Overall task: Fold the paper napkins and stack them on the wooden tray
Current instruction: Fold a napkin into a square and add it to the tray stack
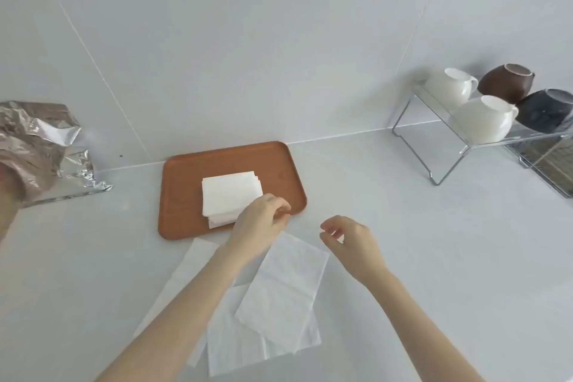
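A brown wooden tray (186,183) lies on the white counter against the wall. On it rests a stack of folded white napkins (229,192). My left hand (263,217) hovers over the tray's near right corner, beside the stack, fingers curled and holding nothing that I can see. My right hand (350,242) hangs to the right of it, above the counter, fingers loosely apart and empty. Several unfolded white napkins (285,282) lie overlapping on the counter in front of the tray, partly under my left forearm.
Crumpled silver foil packaging (40,146) sits at the far left by the wall. At the back right a clear rack (434,146) carries upturned white, brown and dark cups (483,119). A wire basket (552,164) stands behind it.
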Motion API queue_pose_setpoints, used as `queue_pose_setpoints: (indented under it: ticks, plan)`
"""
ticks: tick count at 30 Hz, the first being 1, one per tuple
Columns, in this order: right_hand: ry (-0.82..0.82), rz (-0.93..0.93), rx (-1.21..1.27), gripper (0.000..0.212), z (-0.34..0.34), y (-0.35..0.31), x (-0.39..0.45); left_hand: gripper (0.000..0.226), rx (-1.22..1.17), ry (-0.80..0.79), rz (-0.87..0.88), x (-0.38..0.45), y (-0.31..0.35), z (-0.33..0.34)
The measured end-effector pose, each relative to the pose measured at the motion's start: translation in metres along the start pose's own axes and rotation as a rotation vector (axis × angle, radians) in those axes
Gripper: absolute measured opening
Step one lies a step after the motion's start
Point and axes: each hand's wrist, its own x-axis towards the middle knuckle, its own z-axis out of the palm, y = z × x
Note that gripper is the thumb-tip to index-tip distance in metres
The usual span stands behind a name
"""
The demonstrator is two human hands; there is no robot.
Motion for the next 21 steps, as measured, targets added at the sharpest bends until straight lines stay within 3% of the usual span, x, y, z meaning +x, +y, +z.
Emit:
queue_pose_setpoints:
  ticks: [11,21]
  plan:
    - [-0.099,0.185,-0.203,0.017,0.026,0.031,0.003,0.028,0.248,-0.221,-0.037,0.011,-0.028,0.039]
    - [-0.078,0.153,-0.183,0.011,0.028,0.028,0.006,0.007,0.203,-0.181,-0.035,0.011,-0.028,0.032]
